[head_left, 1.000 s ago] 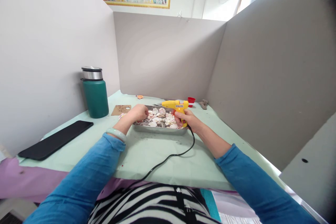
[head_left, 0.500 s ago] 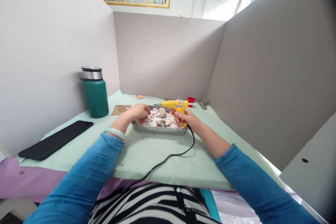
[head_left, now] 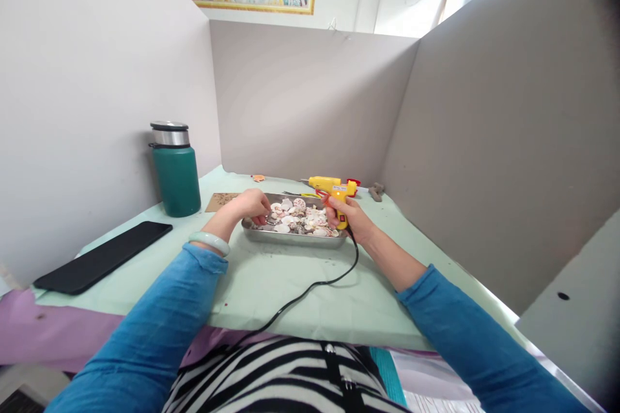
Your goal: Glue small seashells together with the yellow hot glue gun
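Observation:
In my right hand is a yellow hot glue gun, held by its grip, its nozzle pointing left above the back of the tray. A small light glows on its body and a black cord runs from the grip. My left hand reaches over the left end of a shallow metal tray, fingers bent down and drawn together. Whatever the fingertips hold, if anything, is too small to make out. White and speckled seashells fill much of the tray. The right hand covers its right end.
A green bottle and a long black flat case stand at the left. Behind my left hand lies a brown card. Farther back are an orange piece, yellow-handled tweezers, a red cup and a grey-brown lump. Grey partitions enclose the table.
The glue gun in my right hand has moved up and slightly right, its nozzle tilting upward. My left hand has shifted a little left over the tray.

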`<action>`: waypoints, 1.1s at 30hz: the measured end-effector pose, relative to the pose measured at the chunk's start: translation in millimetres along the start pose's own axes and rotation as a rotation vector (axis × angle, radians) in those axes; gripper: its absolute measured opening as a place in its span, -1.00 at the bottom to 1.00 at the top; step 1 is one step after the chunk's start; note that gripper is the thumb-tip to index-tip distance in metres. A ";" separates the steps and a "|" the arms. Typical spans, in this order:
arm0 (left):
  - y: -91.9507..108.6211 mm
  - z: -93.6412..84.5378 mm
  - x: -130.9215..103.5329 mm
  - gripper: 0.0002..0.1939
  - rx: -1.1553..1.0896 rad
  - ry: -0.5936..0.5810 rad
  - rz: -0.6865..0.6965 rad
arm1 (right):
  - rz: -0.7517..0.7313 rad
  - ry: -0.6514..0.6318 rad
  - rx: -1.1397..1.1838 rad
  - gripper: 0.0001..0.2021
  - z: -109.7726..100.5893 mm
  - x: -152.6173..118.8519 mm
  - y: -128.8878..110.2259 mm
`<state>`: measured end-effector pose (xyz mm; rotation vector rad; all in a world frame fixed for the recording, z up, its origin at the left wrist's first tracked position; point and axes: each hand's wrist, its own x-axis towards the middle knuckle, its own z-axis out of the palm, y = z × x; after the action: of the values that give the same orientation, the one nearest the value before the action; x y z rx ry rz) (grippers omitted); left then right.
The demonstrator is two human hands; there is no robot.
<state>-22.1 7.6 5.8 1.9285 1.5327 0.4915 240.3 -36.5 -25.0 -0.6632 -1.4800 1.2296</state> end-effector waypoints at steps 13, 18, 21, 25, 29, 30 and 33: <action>-4.6 -5.8 -0.2 -0.68 -0.301 -0.112 0.160 | -0.010 -0.028 0.009 -0.69 -2.3 1.1 3.3; 1.0 -5.1 -6.7 -0.66 -0.342 -0.172 0.213 | 0.005 -0.024 -0.015 -0.66 -2.6 0.8 2.5; 7.1 -5.3 -12.5 -0.67 -0.346 -0.180 0.232 | -0.004 -0.032 -0.013 -0.68 -2.2 0.8 2.5; 10.2 -2.4 -11.2 -0.76 -0.226 -0.086 0.208 | 0.001 -0.025 -0.024 -0.67 -1.0 0.3 1.6; 8.1 7.4 -0.8 -0.77 0.107 0.087 0.192 | 0.005 -0.034 -0.006 -0.67 -0.8 0.0 1.3; 7.3 10.5 1.9 -0.76 0.206 0.104 0.217 | 0.007 -0.035 -0.003 -0.68 -0.9 0.1 1.5; 5.5 18.8 7.8 -0.73 0.455 0.134 0.331 | 0.002 -0.037 0.005 -0.69 -1.2 0.4 2.3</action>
<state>-4.1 9.9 -5.1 2.5709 1.5066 0.4434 240.8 -35.0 -27.1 -0.6417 -1.5069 1.2530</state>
